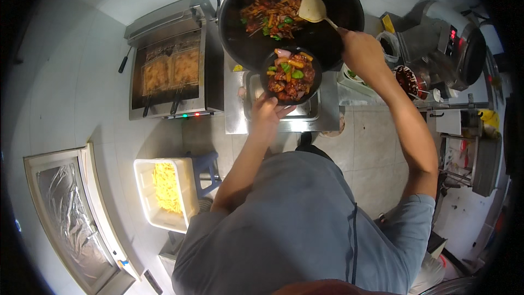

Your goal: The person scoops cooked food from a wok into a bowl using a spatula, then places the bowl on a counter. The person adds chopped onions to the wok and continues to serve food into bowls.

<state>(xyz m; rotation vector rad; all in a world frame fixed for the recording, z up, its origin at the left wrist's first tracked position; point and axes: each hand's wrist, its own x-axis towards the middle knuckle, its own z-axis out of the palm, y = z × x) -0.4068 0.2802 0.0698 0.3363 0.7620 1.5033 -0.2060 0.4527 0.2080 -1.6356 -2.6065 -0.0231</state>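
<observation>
My left hand [268, 110] grips a black bowl [315, 86] by its near edge. Heaped in it is a glazed stir-fry [288, 74] of browned pieces, yellow strips, onion and green pepper. The bowl is held at the near rim of a large black wok [339, 0]. My right hand [362, 51] is closed round the handle of a pale spatula [313, 7], whose blade is over the wok, at the right edge of more stir-fry [272, 16]. Steel counter surface [282, 127] lies under the bowl.
Left of the wok stands a deep fryer [168, 65] with two baskets in foamy oil. A white tub of fries [168, 188] stands by a blue stool [208, 168]. To the right are a sauce container [405, 80] and a machine with a red display [452, 35].
</observation>
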